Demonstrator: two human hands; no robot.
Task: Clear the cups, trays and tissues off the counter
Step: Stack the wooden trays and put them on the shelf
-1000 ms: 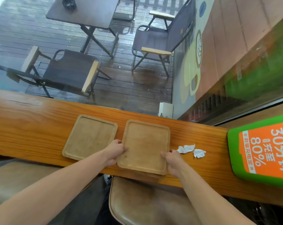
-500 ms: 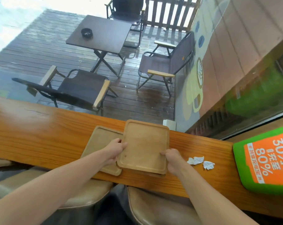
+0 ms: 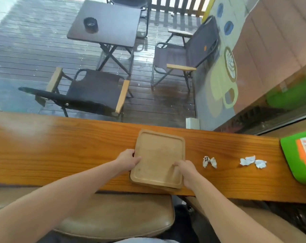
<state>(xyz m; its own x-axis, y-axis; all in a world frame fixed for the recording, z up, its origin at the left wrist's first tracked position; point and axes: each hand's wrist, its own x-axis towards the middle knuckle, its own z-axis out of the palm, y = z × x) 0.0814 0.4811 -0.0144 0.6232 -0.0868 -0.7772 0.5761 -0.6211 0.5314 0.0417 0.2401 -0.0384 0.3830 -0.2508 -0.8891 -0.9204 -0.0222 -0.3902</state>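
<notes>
Stacked trays [image 3: 158,156] at counter [image 3: 61,155] near edge, left hand [image 3: 127,158] and right hand [image 3: 186,171] pinching side rims, tissues [image 3: 209,161] to right; judged stiff, light, best gripped by opposite rims.

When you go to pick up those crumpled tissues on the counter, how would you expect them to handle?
The crumpled tissues look thin and loosely wadded, so probably very light and easily squashed. They lie as separate scraps on the smooth counter, so they may skid or scatter if pushed.
</notes>
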